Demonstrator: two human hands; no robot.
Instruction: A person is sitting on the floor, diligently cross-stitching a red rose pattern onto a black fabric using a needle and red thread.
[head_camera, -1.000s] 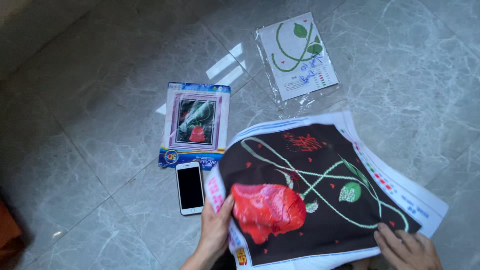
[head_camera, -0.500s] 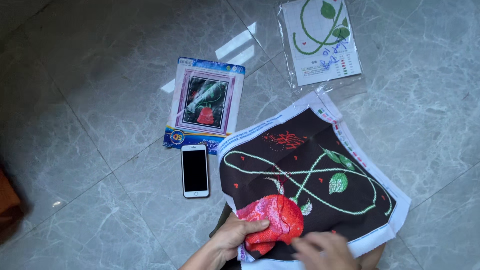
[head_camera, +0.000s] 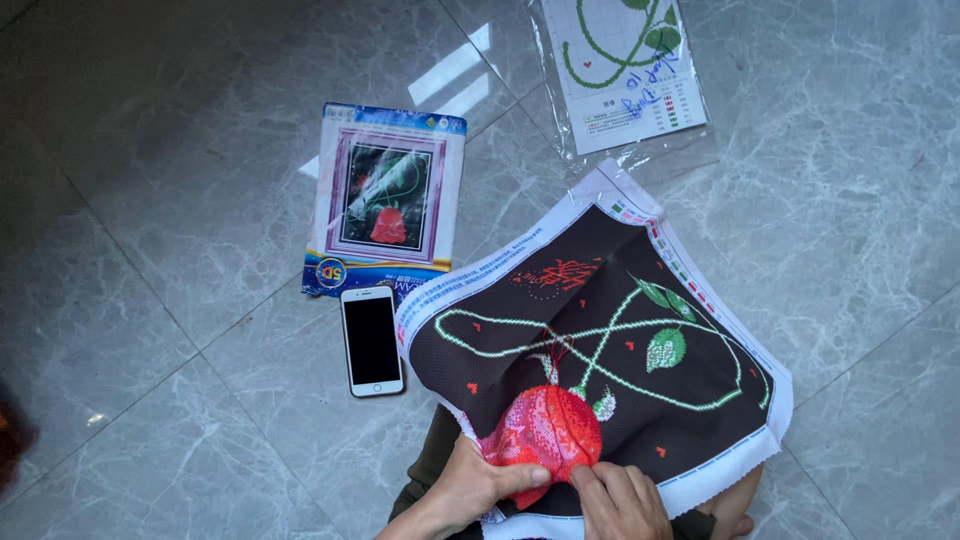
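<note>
Item: black cross-stitch canvas (head_camera: 600, 350), red rose design, draped over my lap above the grey tiled floor (head_camera: 150, 200). My left hand (head_camera: 470, 485) and right hand (head_camera: 615, 500) both pinch its near edge at the rose. Beside it: white smartphone (head_camera: 372, 340), kit package (head_camera: 388, 200), bagged pattern sheet (head_camera: 625, 70).

Black canvas (head_camera: 600, 350) – red rose, green vines; phone (head_camera: 372, 341) white.

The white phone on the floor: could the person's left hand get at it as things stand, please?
Probably yes: the phone lies uncovered on the floor beside the cloth, on the left hand's side, with nothing between.
</note>
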